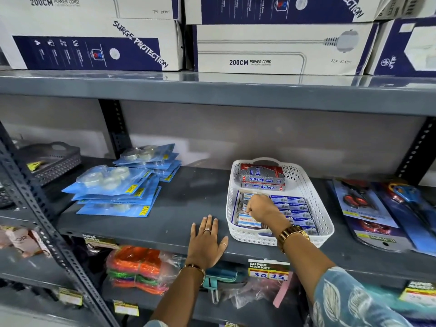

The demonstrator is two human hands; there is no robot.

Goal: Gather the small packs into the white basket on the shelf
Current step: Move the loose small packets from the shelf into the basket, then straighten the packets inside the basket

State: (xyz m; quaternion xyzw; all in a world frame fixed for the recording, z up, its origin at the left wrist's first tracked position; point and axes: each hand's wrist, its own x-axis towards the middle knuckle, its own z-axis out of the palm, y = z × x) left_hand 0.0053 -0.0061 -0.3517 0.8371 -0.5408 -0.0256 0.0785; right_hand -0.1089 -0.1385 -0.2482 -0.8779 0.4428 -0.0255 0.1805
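Note:
The white basket point(323, 215) stands on the grey shelf point(188, 204), right of centre. Inside it lie several small packs: red and grey Softek boxes point(262, 177) at the back, a row of blue packs point(295, 210) on the right, and clear packs with white labels point(249, 220) on the left. My right hand point(259, 207) reaches into the basket, its fingers curled over the clear packs; whether it grips one is hidden. My left hand point(208, 241) lies flat on the shelf's front edge, just left of the basket, fingers spread, holding nothing.
Stacks of blue blister cards point(113, 190) lie on the shelf's left part. A grey basket point(54, 159) sits far left. Carded scissors point(361, 201) lie to the right. Large power cord boxes point(271, 48) fill the shelf above. Bagged goods and price tags point(269, 272) show below.

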